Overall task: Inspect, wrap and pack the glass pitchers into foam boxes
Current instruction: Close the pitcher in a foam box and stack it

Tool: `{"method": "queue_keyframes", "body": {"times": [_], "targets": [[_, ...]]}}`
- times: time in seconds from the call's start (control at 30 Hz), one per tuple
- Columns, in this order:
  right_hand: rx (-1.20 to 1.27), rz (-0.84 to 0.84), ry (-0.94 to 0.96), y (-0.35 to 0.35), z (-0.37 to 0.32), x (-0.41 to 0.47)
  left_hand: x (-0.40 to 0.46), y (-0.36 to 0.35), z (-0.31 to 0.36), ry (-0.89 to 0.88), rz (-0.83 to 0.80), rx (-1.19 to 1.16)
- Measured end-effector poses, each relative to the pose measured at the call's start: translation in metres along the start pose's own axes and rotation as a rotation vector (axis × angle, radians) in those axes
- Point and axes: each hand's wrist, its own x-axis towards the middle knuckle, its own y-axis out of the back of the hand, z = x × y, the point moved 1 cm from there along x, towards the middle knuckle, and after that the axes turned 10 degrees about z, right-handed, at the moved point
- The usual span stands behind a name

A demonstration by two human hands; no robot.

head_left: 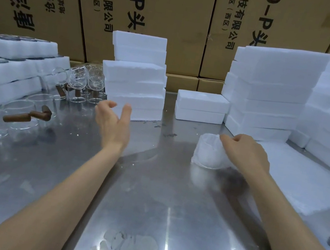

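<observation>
A glass pitcher wrapped in white foam sheet [209, 153] stands upright on the steel table [150, 187], right of centre. My right hand [243, 151] pinches the wrap at its rim with curled fingers. My left hand [114, 120] hovers above the table, fingers relaxed and spread, holding nothing, just short of a stack of white foam boxes [136, 84]. Several bare glass pitchers with brown wooden handles [31, 113] stand along the left side, and more [84, 83] sit further back.
Two foam boxes [202, 107] lie stacked behind the wrapped pitcher. Tall foam box stacks [272, 91] fill the right side, with flat white foam sheets [305, 180] before them. Foam trays [7, 71] sit far left. Cardboard cartons [155, 12] wall the back.
</observation>
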Motion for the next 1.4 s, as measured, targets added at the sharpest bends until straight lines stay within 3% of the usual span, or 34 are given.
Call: {"method": "queue_keyframes", "body": {"times": [0.1, 0.2, 0.37, 0.67, 0.93, 1.13, 1.4], "targets": [[0.073, 0.099, 0.169, 0.002, -0.027, 0.005, 0.022, 0.001, -0.008, 0.055, 0.08, 0.015], [0.25, -0.01, 0.271, -0.014, -0.078, 0.021, 0.045, -0.002, -0.006, 0.136, 0.082, -0.027], [0.519, -0.362, 0.094, -0.058, -0.15, 0.048, 0.072, -0.019, 0.006, 0.256, 0.043, -0.041], [0.697, -0.522, 0.086, -0.093, -0.183, 0.056, 0.087, -0.031, 0.007, 0.317, -0.019, -0.008], [0.786, -0.493, 0.082, -0.093, -0.181, 0.055, 0.084, -0.034, 0.011, 0.292, -0.036, -0.043], [0.9, -0.389, 0.069, -0.056, -0.165, 0.036, 0.068, -0.025, 0.034, 0.179, -0.065, -0.104], [0.71, -0.34, 0.087, -0.014, -0.095, -0.018, 0.012, 0.015, 0.042, 0.107, -0.32, -0.092]]}}
